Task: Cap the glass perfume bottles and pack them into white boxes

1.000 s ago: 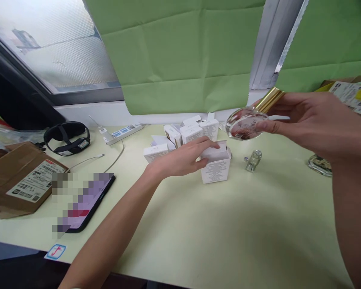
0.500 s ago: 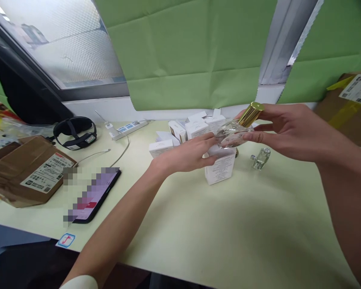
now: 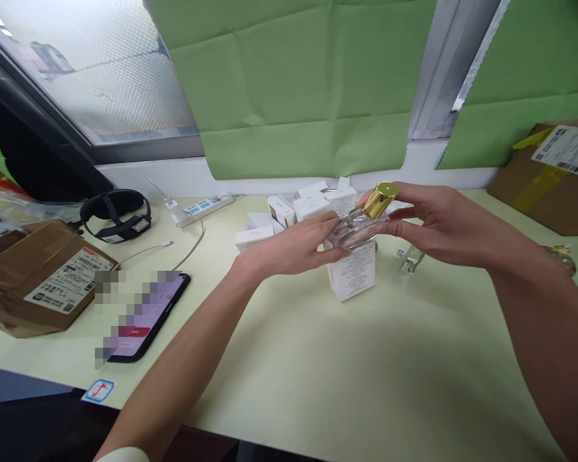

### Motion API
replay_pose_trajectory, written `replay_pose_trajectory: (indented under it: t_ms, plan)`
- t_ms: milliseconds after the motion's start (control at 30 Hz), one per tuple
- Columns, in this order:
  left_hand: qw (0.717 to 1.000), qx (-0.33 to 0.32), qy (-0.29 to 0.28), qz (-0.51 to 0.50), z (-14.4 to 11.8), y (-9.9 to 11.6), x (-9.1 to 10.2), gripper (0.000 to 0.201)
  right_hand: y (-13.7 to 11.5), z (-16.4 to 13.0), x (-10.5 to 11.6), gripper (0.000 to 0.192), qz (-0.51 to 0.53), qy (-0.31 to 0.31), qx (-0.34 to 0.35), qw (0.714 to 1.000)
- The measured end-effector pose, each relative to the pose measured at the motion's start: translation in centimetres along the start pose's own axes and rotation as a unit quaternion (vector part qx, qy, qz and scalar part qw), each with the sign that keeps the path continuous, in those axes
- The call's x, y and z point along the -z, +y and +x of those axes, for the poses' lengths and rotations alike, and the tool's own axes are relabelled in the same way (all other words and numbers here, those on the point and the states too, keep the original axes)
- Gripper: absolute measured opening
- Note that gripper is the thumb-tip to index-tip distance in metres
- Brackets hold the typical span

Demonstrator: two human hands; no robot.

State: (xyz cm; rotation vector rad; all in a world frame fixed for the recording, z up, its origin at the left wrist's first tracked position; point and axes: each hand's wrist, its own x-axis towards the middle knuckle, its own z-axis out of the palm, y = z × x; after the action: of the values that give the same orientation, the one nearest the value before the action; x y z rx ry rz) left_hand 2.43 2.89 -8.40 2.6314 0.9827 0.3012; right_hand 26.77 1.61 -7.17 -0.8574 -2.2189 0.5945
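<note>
My right hand [image 3: 431, 221] grips a clear glass perfume bottle [image 3: 356, 228] with a shiny gold cap [image 3: 381, 197], thumb in front and fingers behind. The bottle is tilted, cap toward the upper right, its base at the top of an upright white carton [image 3: 356, 276] printed with small text. My left hand [image 3: 303, 247] is closed round the carton's upper left side, its thumb across the front edge and its fingertips close by the bottle's base. How far the base reaches into the carton is hidden. A small clear glass bottle [image 3: 411, 259] stands to the right.
Several white cartons [image 3: 311, 206] cluster behind my hands. At the left are a brown cardboard box [image 3: 29, 276], a phone [image 3: 147, 321], a black headset [image 3: 115, 218] and a power strip [image 3: 207, 208] with cables. Another cardboard box [image 3: 544, 186] stands at the far right, near a partly hidden gold-topped object [image 3: 564, 260].
The perfume bottle has moved down and left with my right hand, toward the carton's top. My left thumb now lies across the carton's upper edge. The view has shifted slightly.
</note>
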Motion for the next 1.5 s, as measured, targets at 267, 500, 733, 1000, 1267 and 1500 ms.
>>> replay_pose_trajectory:
  t_ms: [267,500,733,1000,1267,1500]
  plan:
    - [1.0,0.009,-0.01,0.002,0.2,-0.2,0.1,0.042,0.4,0.0,-0.4,0.027,-0.035,-0.018,-0.001,0.999]
    - [0.999,0.031,-0.005,-0.026,0.3,-0.4,-0.1,0.04,0.5,0.1,-1.1,0.02,-0.034,-0.038,-0.032,0.998]
    - [0.998,0.038,-0.005,-0.056,0.3,-0.4,0.0,0.043,0.1,0.2,-1.8,0.023,-0.011,-0.052,-0.013,0.999]
    - [0.999,0.005,-0.001,-0.053,0.5,-0.7,-0.2,0.037,0.1,0.1,-1.7,0.025,-0.039,-0.072,-0.018,0.996]
    - [0.999,0.009,-0.01,-0.03,0.4,-0.5,0.0,0.029,0.5,0.0,-1.6,0.026,-0.055,-0.069,-0.03,0.996]
    - [0.999,-0.005,-0.014,-0.036,0.5,-0.6,-0.1,0.034,0.2,0.3,-1.9,0.022,-0.053,-0.07,-0.018,0.996]
